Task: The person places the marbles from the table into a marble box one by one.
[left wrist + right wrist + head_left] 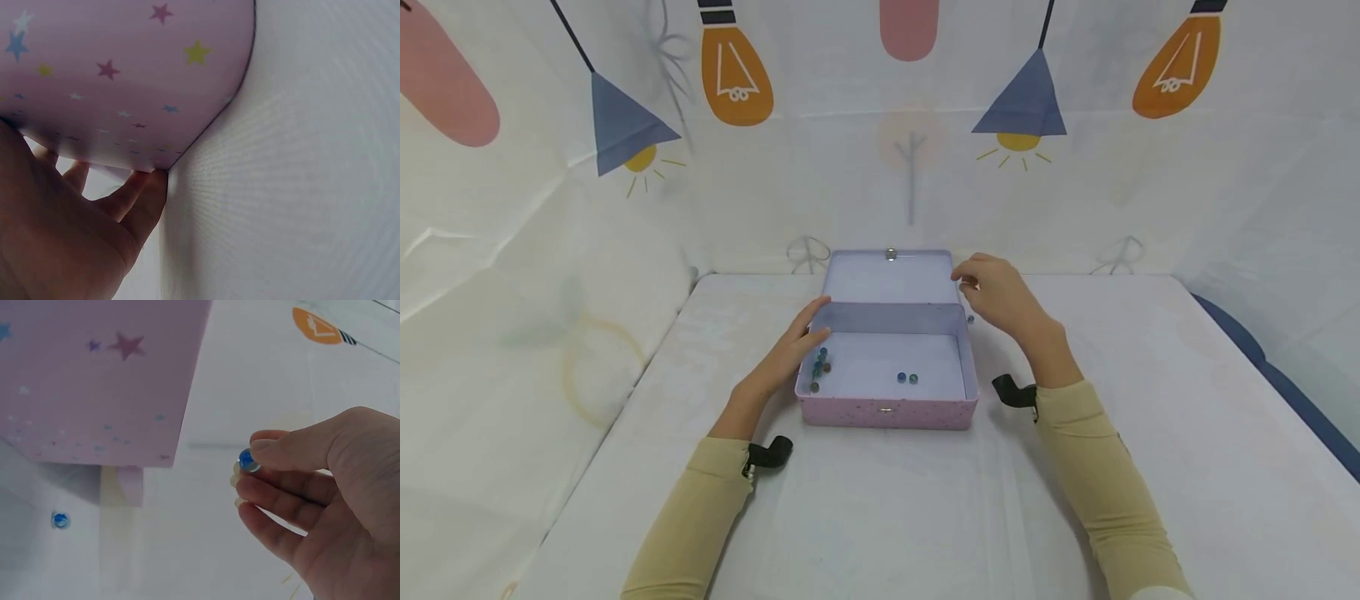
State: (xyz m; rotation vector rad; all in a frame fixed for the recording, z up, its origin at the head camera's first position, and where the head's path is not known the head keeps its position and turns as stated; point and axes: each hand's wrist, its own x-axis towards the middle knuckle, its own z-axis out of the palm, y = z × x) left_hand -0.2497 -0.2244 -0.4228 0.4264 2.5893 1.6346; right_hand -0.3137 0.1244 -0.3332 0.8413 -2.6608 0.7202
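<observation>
A pink metal box (850, 412) with printed stars stands on the table, its lid (887, 279) tipped back. Several glass marbles (823, 352) cluster along its left inner side, while two more, a blue marble (902, 377) and a greenish marble (913, 379), lie near the middle. My left hand (780, 358) holds the box's left wall, thumb over the rim and fingers outside. Beyond the right rear corner, my right hand (1002, 296) pinches a blue marble (249, 460) between thumb and fingers, above the table. Another blue marble (60, 520) rests on the table beside the box.
A white cloth covers the table (880, 517). Behind it hangs a pale sheet (820, 183) printed with lamps and bulbs. A dark blue object (1285, 383) shows past the right edge. Each wrist wears a black camera mount (772, 452).
</observation>
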